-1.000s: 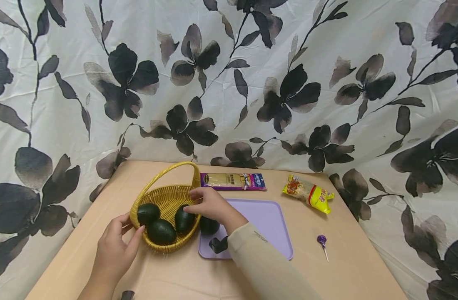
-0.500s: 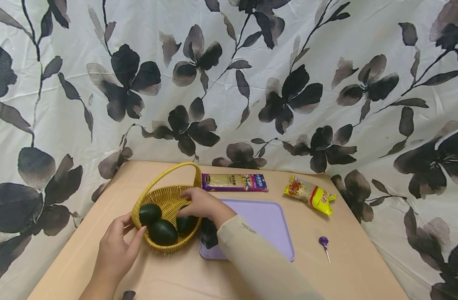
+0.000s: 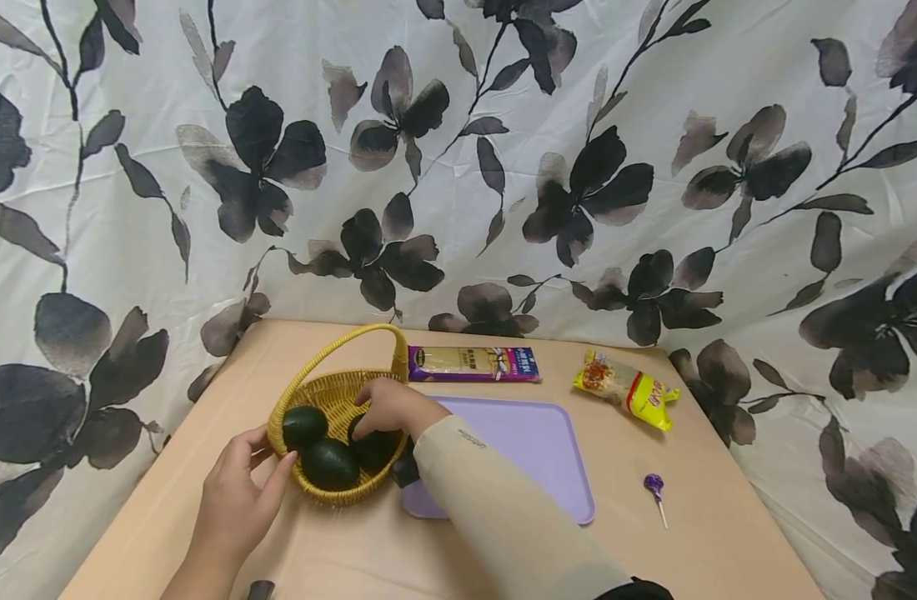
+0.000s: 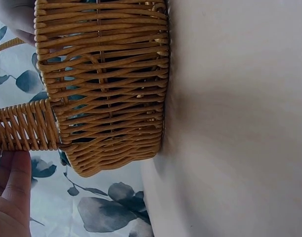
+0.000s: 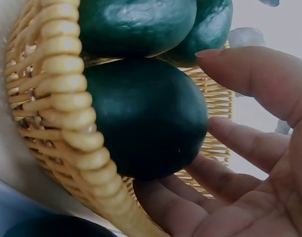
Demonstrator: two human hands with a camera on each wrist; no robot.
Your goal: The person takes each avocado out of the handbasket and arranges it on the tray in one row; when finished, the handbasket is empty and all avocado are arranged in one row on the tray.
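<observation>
A yellow wicker basket (image 3: 331,497) with an arched handle stands at the table's left, holding three dark green avocados: one on the left (image 3: 304,428), one at the front (image 3: 329,464) and one on the right (image 3: 376,454). My left hand (image 3: 237,492) holds the foot of the handle between thumb and fingers; in the left wrist view its fingers (image 4: 15,180) lie against the handle. My right hand (image 3: 394,408) reaches over the basket's right side. In the right wrist view, its spread fingers touch the end of the right avocado (image 5: 146,118), and the thumb stands off it.
A lilac tray (image 3: 537,450) lies right of the basket, partly covered by my right sleeve (image 3: 488,508). The right wrist view shows a dark rounded thing (image 5: 57,228) over it. Behind lies a purple noodle pack (image 3: 473,364). Rightward are a yellow snack bag (image 3: 627,389) and a purple lollipop (image 3: 653,486).
My right hand has moved left and deeper into the basket, over the right avocado, which has shifted slightly. My left hand stays at the basket handle.
</observation>
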